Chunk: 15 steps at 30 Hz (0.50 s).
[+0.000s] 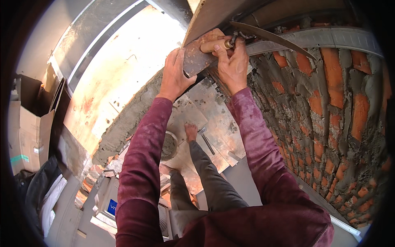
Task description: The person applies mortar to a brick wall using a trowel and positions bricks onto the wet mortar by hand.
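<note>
My left hand (175, 76) grips the near-left edge of a stained, mortar-spotted board (197, 59), thumb on one side and fingers on the other. Just right of it, my right hand (233, 66) is closed round a trowel (214, 45). The trowel's pale wooden handle points left, toward the board. Its metal blade (279, 39) shows nearly edge-on, stretching right past a metal profile strip (317, 39) on the wall. A larger upright panel (214, 18) rises behind the board.
At right stands a brick wall (321, 103) smeared with grey mortar. Below lie a mortar bucket (169, 146), a hammer (207, 140) and a spotted floor sheet (218, 115) under my bare foot. Cardboard boxes (31, 131) and a black bag (37, 181) stand at left.
</note>
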Available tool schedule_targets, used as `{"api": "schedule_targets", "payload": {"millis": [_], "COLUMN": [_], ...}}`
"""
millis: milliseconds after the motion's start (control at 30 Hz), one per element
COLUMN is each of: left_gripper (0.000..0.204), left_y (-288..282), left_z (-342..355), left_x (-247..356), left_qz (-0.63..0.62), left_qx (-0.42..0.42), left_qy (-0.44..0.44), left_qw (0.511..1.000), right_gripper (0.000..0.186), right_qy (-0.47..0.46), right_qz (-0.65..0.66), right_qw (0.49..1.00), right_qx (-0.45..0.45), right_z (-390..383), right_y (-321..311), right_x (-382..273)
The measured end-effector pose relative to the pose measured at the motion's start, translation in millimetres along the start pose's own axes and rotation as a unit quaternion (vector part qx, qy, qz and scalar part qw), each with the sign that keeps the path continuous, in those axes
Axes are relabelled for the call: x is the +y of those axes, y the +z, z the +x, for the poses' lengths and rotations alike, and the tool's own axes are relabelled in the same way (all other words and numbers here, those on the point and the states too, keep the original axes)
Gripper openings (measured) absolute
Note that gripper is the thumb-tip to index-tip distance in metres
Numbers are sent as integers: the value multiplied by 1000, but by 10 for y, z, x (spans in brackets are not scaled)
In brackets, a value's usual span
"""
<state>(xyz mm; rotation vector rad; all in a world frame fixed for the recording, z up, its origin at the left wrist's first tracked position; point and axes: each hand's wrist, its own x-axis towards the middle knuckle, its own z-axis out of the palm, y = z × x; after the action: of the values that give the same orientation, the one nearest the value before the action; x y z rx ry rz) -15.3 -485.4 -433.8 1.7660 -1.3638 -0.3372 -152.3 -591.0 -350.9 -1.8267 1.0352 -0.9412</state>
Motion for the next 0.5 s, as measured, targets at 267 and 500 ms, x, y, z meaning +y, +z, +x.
{"api": "schedule_targets", "payload": {"millis": [267, 500], "left_gripper": [79, 99], "left_y": [-7, -139], "left_z": [-61, -44], "left_x": [-50, -18], "left_qz": [8, -7], "left_qx": [6, -39], "left_qy": [-6, -85], "left_qw": [1000, 996], "right_gripper": [28, 27], "right_qy": [-48, -24], "right_qz": [-101, 79], "right_qw": [994, 996], "right_qx": [4, 26], "right_z": [46, 116], "right_y": [96, -274], "right_x": [101, -395]}}
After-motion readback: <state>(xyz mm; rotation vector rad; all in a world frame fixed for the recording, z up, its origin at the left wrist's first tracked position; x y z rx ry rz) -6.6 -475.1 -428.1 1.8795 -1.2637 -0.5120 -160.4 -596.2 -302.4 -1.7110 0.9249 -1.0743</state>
